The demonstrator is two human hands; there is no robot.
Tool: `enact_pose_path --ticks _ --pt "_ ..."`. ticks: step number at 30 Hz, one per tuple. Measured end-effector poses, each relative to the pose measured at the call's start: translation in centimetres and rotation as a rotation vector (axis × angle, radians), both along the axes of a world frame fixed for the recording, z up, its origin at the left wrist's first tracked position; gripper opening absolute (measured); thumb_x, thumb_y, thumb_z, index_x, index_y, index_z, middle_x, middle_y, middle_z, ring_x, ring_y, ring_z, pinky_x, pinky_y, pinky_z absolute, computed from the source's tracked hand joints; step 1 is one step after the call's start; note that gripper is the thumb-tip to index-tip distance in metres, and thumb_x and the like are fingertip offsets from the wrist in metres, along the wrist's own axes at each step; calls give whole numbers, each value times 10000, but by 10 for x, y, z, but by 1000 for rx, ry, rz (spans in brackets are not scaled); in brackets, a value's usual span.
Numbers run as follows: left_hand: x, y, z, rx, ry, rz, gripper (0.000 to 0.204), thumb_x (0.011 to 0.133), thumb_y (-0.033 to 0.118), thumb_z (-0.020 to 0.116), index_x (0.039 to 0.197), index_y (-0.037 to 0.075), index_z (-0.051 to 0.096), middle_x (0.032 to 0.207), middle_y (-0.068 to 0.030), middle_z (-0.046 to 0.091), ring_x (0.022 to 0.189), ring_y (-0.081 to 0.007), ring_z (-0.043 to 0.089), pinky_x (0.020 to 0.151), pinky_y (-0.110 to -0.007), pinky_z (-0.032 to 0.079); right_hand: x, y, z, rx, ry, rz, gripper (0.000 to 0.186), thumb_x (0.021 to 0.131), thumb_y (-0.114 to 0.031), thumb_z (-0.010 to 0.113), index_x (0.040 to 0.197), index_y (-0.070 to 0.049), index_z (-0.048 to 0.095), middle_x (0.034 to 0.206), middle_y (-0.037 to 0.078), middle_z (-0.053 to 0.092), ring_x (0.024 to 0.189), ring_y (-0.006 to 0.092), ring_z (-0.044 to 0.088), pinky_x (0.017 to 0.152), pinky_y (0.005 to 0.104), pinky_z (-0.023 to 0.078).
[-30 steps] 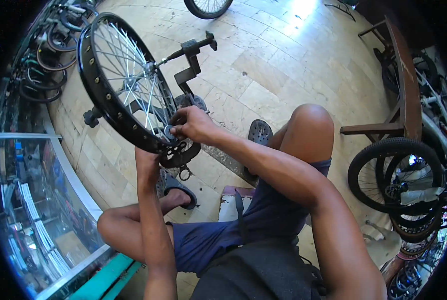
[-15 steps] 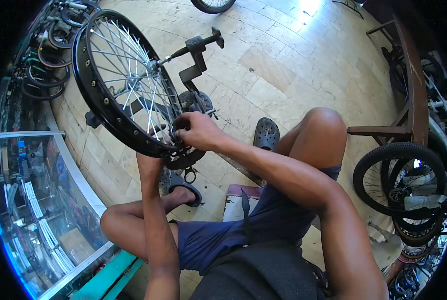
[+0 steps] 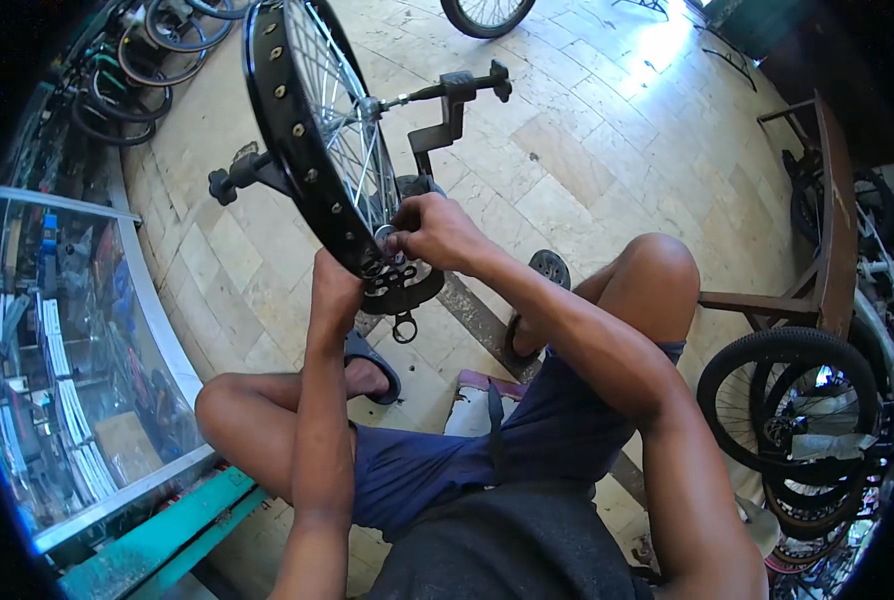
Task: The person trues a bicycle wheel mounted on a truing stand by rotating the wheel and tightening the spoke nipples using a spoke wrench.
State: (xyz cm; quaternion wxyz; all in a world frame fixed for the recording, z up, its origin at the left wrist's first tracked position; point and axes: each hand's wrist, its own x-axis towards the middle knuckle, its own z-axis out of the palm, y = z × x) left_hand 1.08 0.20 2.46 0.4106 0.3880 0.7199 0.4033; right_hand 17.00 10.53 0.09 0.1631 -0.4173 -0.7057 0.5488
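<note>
A black spoked bicycle rim is held by its axle in a dark truing stand, upright and turned at an angle before me. At its near lower edge, my right hand pinches what looks like a small round silver spoke wrench by the spokes. My left hand reaches up behind the rim's near edge, and its fingers are hidden there. Just below both hands sits the stand's black base, with a ring-shaped piece hanging from it.
A glass display case and a green bench stand at the left. Several rims hang at the upper left. On the right are a brown wooden frame and a tyred wheel. Another wheel shows at the far edge.
The view has shifted, so the rim and stand sit higher and farther right in it. My right hand stays pinched at the rim's near edge, and my left hand remains behind it.
</note>
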Motion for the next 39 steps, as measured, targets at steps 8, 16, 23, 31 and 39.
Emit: enact_pose_path --ticks 8,16,23,31,39 --pt "0 12 -26 74 -100 -44 237 868 173 755 965 -42 731 834 -92 725 738 -146 633 655 -296 511 17 -14 60 351 -381 268 172 847 -86 699 955 45 731 791 151 723 664 286 662 682 406 541" --pt "-3 11 -30 111 -51 -89 217 885 182 747 976 -16 746 823 -82 727 693 -120 642 607 -258 509 80 -138 169 -308 957 1319 336 845 -27 690 1180 -25 662 983 120 752 772 263 695 679 356 531" --pt "-3 7 -38 76 -174 -64 236 888 201 747 985 -14 747 818 -78 732 679 -124 650 582 -260 512 82 -185 136 5 851 1397 291 862 -58 688 1151 -26 670 957 118 722 743 256 658 662 338 515" --pt "-1 2 -21 35 -139 -58 247 890 211 747 994 -13 748 818 -76 734 672 -129 651 577 -269 512 80 -188 159 -50 1210 1263 284 854 -49 736 1106 75 694 824 113 720 625 261 642 622 298 531" --pt "-10 10 -39 184 -107 -133 261 875 220 754 974 -22 755 814 -95 733 697 -153 668 623 -287 529 97 -228 143 -695 1375 574 130 936 -40 645 1052 17 656 933 159 638 799 305 636 701 387 545"
